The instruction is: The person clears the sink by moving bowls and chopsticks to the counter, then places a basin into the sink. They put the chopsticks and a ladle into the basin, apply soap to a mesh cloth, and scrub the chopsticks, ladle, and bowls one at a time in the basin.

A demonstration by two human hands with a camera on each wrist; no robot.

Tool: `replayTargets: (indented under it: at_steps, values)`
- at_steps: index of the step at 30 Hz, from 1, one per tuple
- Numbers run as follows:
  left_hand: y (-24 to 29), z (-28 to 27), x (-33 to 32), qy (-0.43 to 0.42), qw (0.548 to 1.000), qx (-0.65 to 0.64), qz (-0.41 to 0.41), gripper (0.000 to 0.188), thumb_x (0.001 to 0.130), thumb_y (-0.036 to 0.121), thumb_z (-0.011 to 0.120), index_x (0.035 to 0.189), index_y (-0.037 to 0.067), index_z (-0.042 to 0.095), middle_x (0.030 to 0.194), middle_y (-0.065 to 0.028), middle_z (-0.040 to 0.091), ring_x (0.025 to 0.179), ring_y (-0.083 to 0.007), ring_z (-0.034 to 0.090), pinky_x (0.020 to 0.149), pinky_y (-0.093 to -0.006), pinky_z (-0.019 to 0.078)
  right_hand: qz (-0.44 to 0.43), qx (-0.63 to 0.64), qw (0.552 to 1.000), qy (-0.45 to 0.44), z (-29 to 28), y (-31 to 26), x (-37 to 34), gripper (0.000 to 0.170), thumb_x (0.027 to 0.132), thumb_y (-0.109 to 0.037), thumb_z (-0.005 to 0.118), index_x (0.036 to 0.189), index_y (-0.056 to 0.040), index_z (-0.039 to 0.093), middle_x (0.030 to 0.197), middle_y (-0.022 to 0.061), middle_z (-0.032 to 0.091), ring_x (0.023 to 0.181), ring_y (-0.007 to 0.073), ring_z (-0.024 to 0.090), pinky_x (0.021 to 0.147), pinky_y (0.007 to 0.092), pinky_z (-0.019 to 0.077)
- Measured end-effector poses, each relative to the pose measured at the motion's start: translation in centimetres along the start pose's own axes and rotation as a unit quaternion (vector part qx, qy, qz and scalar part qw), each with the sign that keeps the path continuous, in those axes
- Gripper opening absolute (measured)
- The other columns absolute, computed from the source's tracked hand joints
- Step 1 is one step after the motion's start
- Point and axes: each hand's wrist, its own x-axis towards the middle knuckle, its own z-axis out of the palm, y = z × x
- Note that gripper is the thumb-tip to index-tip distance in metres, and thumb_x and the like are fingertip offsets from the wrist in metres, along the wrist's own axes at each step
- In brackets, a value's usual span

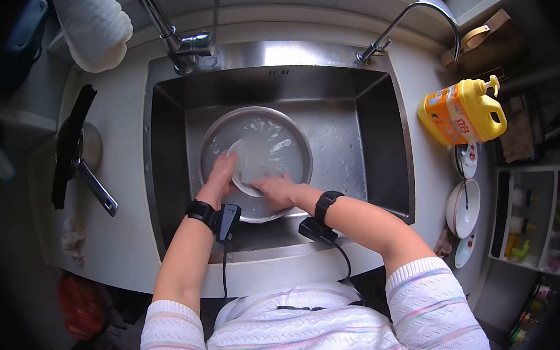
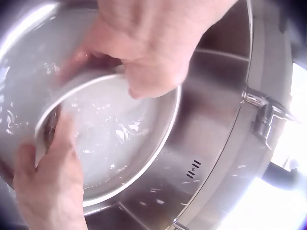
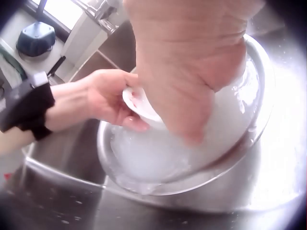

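Observation:
A white bowl [image 3: 146, 108] is at the surface of the cloudy water in a round metal basin [image 1: 306, 138]. My left hand [image 1: 224, 171] grips its rim; in the left wrist view the thumb lies over the edge and the other fingers pass behind it. My right hand [image 1: 279, 190] is at the near side of the same bowl. There the left wrist view shows its fingers inside the rim and its thumb outside, pinching the wall. The fingertips of the right hand are partly hidden by water in the right wrist view.
The basin stands in a steel sink [image 1: 382, 162]. Behind it rise a lever faucet [image 1: 189, 47] and a thin curved tap [image 1: 405, 13]. A yellow pump bottle [image 1: 462, 112] and a white bowl with a dark rim line [image 1: 463, 209] are on the right counter. A lidded pan [image 1: 89, 145] stands left.

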Motion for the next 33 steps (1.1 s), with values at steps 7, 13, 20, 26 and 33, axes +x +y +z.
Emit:
replayTargets:
  at_steps: [7,13,20,26,33]
  values:
    - [1.0,-0.5,-0.9,-0.079,0.993,-0.074,-0.051,0.053,0.089,0.038,0.04,0.13,0.006,0.028,0.123,-0.0173,0.041,0.11,-0.0367,0.044,0.076,-0.0541,0.0457,-0.027,0.11,0.991,0.077,-2.0,1.2,1.1,0.02,0.075,-0.014,0.059,0.094,-0.0069,0.063,0.088,0.0078,0.064,0.087,0.0266,0.059,0.076,0.0366,0.0441]
    - [0.6,-1.1,-1.4,-0.106,0.987,-0.117,0.01,0.057,0.086,0.043,0.049,0.124,0.002,0.039,0.125,-0.0165,0.042,0.107,-0.0244,0.048,0.087,-0.0371,0.0422,0.052,0.609,0.781,0.127,-5.6,1.7,0.3,0.029,0.083,-0.026,0.058,0.091,0.0013,0.061,0.078,0.0054,0.061,0.072,0.0113,0.055,0.065,0.026,0.0442]
    - [1.3,-2.0,-2.6,-0.115,0.975,-0.185,0.048,0.038,0.084,0.025,0.058,0.107,-0.005,0.052,0.101,-0.0107,0.058,0.093,-0.0182,0.055,0.083,-0.0315,0.0441,0.161,0.497,0.815,0.251,-2.3,5.8,2.4,0.027,0.081,-0.024,0.056,0.091,0.0012,0.059,0.086,0.0138,0.062,0.08,0.0236,0.059,0.072,0.033,0.0448]
    - [1.2,-1.9,-3.4,0.002,0.99,-0.116,0.079,0.036,0.088,0.029,0.05,0.102,-0.003,0.055,0.093,-0.0091,0.059,0.086,-0.018,0.056,0.078,-0.0299,0.0436,0.239,0.202,0.92,0.237,-1.6,6.1,4.4,0.023,0.075,-0.013,0.053,0.093,0.0002,0.06,0.082,0.0158,0.062,0.078,0.0244,0.059,0.07,0.0331,0.0445]
    - [-1.3,-1.7,0.5,0.151,0.983,-0.042,0.101,0.039,0.088,0.033,0.047,0.096,-0.004,0.057,0.088,-0.0088,0.059,0.079,-0.0165,0.054,0.071,-0.0317,0.0411,-0.068,0.19,0.938,0.282,-2.3,-3.4,2.4,0.029,0.077,-0.003,0.049,0.104,-0.0026,0.057,0.101,0.0205,0.057,0.091,0.0331,0.058,0.078,0.0353,0.0456]
